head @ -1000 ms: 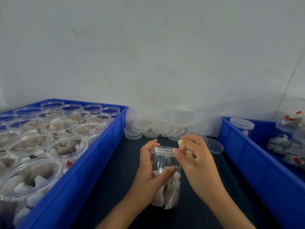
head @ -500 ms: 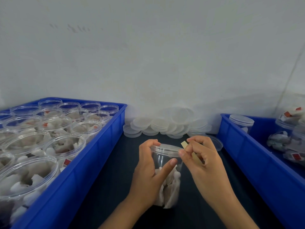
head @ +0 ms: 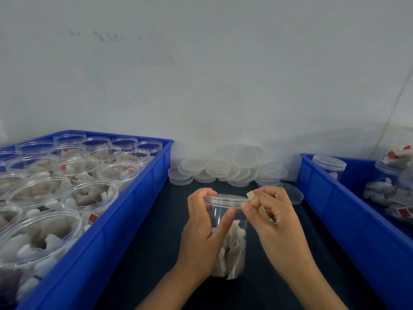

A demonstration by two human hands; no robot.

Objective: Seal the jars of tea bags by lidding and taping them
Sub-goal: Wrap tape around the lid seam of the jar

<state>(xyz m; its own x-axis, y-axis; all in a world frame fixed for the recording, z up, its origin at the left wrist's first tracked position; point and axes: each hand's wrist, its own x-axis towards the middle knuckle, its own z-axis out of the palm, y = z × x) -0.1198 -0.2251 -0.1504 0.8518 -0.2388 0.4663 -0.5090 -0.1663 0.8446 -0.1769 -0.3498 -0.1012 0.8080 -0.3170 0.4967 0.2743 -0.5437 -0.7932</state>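
Hands (head: 201, 233) over dark, perhaps matted table (head: 143, 253).

— What sort of place is this?

— A small packing station, by the look of it: a dark work surface (head: 143, 253) against a bare white wall (head: 201, 74).

— What tells you that?

— A blue crate (head: 125, 211) on the left crammed with open jars of tea bags (head: 89, 198), a heap of loose lids (head: 225, 168) by the wall (dozens, all alike), and a second blue crate (head: 348, 220) on the right holding lidded jars (head: 328, 164).
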